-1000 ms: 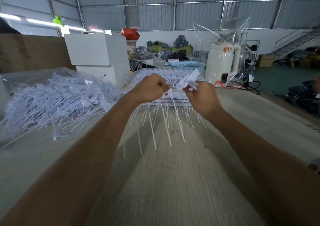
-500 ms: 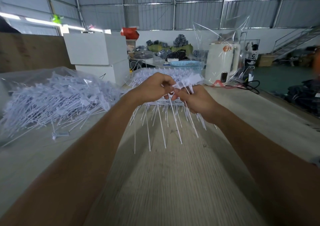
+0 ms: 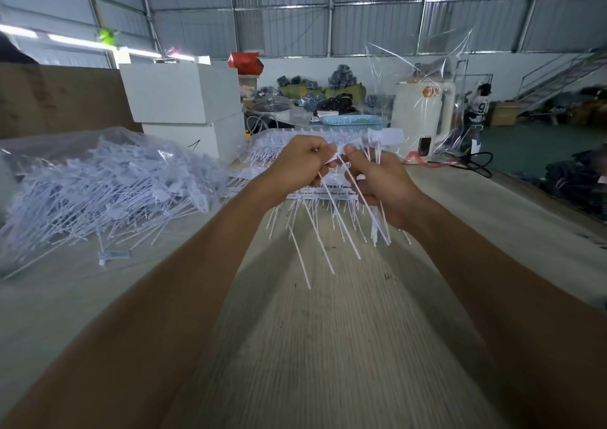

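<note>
A pale, wood-grained table (image 3: 328, 346) ran away from the person inside a big shed with ribbed metal walls (image 3: 377, 18). A heap (image 3: 108, 192) of white plastic ties lay in a clear bag on the table. Just behind the heap stood two stacked white boxes (image 3: 180, 100).

To the right of the heap and raised above the table, both hands held a bundle of ties (image 3: 331, 218). The long thin strands ran steeply down toward the person, with the flat heads up and the tips hanging free. The left hand (image 3: 300, 162) pinched the heads with its fingers curled tight. The right hand (image 3: 381, 182) gripped a gathered bunch of strands.

A second earlier the hands had been slightly apart. Now the thumbs nearly met, and the bunch in the right hand had grown thicker.
</note>
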`<state>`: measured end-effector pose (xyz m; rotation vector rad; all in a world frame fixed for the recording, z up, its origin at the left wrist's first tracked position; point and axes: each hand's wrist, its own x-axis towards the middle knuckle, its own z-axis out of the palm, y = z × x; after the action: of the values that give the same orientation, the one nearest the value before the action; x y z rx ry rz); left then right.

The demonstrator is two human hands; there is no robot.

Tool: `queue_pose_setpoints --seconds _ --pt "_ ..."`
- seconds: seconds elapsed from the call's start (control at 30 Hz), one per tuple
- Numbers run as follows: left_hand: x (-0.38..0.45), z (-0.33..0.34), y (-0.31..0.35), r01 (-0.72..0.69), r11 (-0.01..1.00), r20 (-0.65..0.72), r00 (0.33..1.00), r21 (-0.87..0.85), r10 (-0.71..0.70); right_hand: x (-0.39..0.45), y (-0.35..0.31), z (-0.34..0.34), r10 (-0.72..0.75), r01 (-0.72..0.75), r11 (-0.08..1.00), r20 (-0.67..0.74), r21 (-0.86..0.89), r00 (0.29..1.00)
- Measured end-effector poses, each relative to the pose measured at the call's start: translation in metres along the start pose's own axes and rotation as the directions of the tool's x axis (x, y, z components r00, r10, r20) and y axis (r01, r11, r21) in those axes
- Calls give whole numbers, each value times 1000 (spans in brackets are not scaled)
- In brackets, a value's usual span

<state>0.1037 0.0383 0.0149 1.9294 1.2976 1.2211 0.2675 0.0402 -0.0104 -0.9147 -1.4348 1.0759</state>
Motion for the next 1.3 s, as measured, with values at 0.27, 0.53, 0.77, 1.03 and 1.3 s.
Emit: queue_pose_setpoints --seconds 0.27,0.53,0.77,1.03,1.3 --pt "-2 -1 2 57 995 90 995 -82 -50 -2 -2 -7 -71 70 997 22 44 997" --pt "2 -11 2 280 931 338 921 -233 -192 -4 -1 -17 -118 112 993 219 40 968" --pt "5 -15 -4 402 911 459 829 -95 -319 -5 6 -20 -103 130 988 274 -82 956" --pt "5 -18 -6 426 905 517 778 -16 -357 -4 6 -24 -80 139 977 326 -163 942" --pt "0 -12 0 271 937 367 867 219 -337 -6 -6 -36 -52 235 863 383 -448 922"
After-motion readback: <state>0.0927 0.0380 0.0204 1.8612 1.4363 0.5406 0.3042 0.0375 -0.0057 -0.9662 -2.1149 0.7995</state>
